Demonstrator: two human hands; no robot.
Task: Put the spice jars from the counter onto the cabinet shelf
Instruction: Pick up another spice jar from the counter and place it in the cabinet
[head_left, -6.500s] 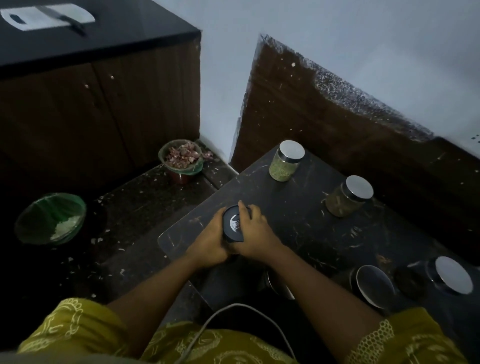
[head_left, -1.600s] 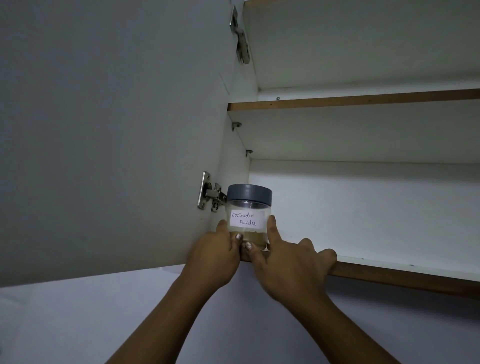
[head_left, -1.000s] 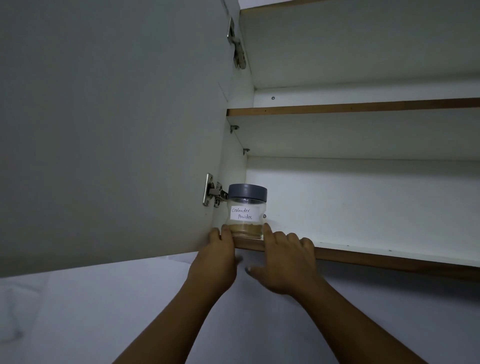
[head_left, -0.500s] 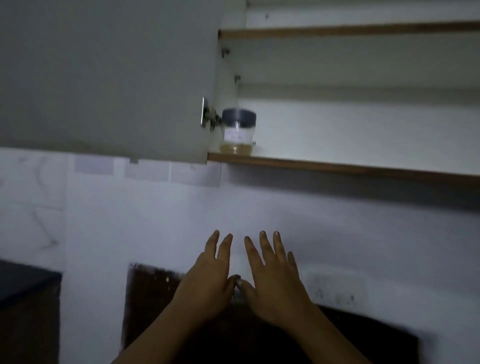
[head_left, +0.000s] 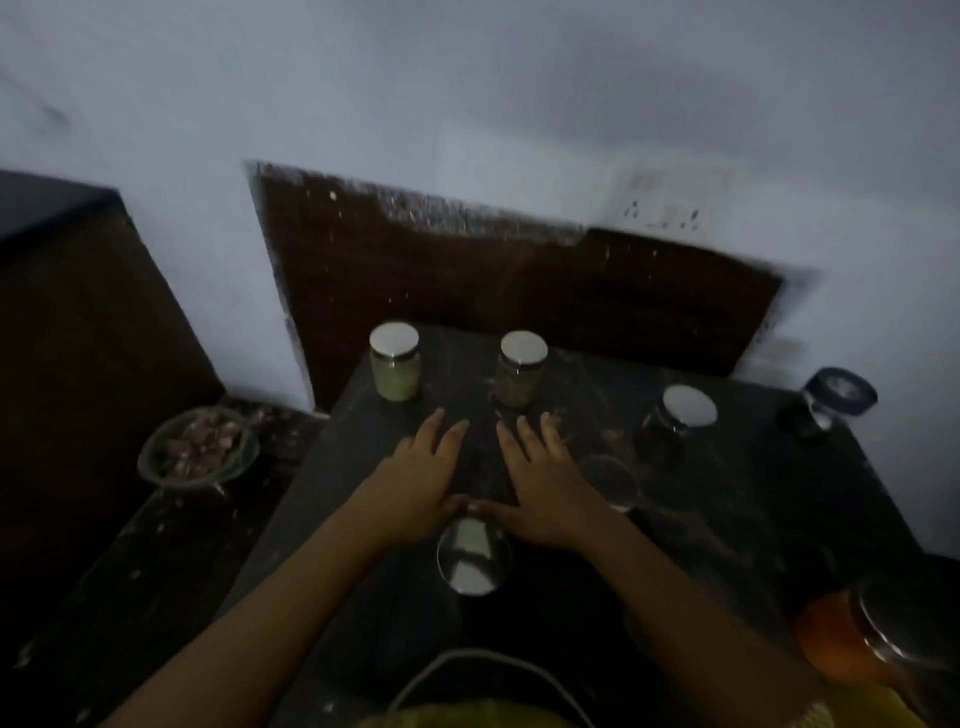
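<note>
Hands dropped from the shelf to the counter (head_left: 727, 519); view now looks down. Nearest, a silver-lidded jar (head_left: 472, 558) sits between the wrists. Left hand (head_left: 415, 493) and right hand (head_left: 545, 493) flat, fingers spread, holding nothing. Beyond: green jar (head_left: 395, 364), brown jar (head_left: 522, 371), both upright.

You have seven jars on the table (head_left: 727, 519): three white-lidded (head_left: 394, 361), one dark-lidded (head_left: 831, 402), three with reflective lids (head_left: 472, 553), plus one bowl (head_left: 197, 457) beside it.
</note>
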